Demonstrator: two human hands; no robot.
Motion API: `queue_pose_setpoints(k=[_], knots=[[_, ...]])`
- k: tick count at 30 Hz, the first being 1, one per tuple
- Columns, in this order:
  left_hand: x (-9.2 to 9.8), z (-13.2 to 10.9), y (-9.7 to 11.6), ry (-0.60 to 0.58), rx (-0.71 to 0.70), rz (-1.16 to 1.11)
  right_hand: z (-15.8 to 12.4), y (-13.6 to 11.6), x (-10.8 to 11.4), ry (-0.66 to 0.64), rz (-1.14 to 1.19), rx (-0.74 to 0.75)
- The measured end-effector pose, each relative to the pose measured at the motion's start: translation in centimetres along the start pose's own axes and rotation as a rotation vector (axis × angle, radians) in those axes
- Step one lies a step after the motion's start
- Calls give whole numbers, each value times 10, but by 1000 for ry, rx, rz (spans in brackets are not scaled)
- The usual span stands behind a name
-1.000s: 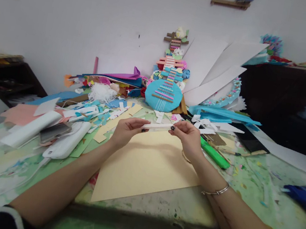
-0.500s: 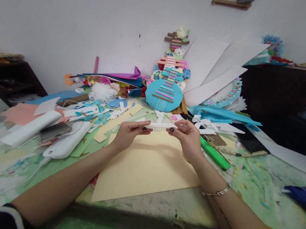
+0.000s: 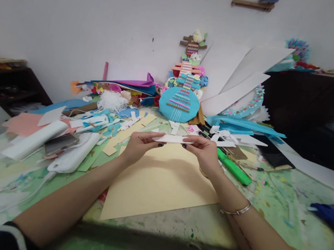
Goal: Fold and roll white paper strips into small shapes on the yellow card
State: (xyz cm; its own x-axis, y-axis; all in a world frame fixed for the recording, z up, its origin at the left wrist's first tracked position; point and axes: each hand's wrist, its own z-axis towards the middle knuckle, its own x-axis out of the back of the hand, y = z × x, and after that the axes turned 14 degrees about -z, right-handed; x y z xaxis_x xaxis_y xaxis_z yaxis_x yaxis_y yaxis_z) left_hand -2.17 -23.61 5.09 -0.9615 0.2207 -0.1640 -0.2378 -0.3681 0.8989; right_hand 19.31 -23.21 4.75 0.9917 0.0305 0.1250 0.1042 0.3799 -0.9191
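Between my two hands I hold a narrow white paper strip [image 3: 173, 139], raised a little above the table. My left hand [image 3: 140, 144] pinches its left end between thumb and fingers. At the other end my right hand [image 3: 204, 152] grips it the same way, a silver bangle on that wrist. Beneath both hands lies a large cream sheet of card [image 3: 160, 183], with their shadow across it. Just beyond the strip, a round blue paper lute [image 3: 179, 105] with coloured bars and white strings leans upright against other decorated pieces.
Paper scraps [image 3: 100, 122], a white power strip [image 3: 75, 154] with a cord and a grey phone-like object [image 3: 60, 144] lie left. On the right are a green cutter-like tool [image 3: 234, 167], a black phone [image 3: 273, 152] and dark blue cloth [image 3: 332, 216]. The table's front edge is near.
The white strip has turned between my fingers and shows a broader face now. My right fingers have shifted slightly left along it; my arms have hardly moved.
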Motion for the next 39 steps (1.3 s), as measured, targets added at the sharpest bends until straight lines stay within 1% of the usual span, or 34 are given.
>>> queue_pose_setpoints(k=[2,5,9,11,18,21,30,34,39], knots=[[0,-1,0,-22,13,-33,0,-1,0,11,-6,-9],[0,-1,-1,-30,-13,-39,0,0,1,21,-15,-3],[0,-1,-1,14,-2,-28,1,2,0,29,-32,25],[-1,-2,-1,29,13,-34,0,1,-1,39,-33,16],[-2,-3,1,57,52,-102,-2,-6,-4,52,44,13],[-2,-3,2,56,58,-102,-2,-7,-3,61,16,-2],[-3,-4,4,39,-6,-80,-1,-5,-3,82,-33,51],[-2,-3,6,-14,-98,-8,-2,-9,-2,50,-11,75],[0,-2,5,-11,-132,74,-1,-8,-1,13,27,56]])
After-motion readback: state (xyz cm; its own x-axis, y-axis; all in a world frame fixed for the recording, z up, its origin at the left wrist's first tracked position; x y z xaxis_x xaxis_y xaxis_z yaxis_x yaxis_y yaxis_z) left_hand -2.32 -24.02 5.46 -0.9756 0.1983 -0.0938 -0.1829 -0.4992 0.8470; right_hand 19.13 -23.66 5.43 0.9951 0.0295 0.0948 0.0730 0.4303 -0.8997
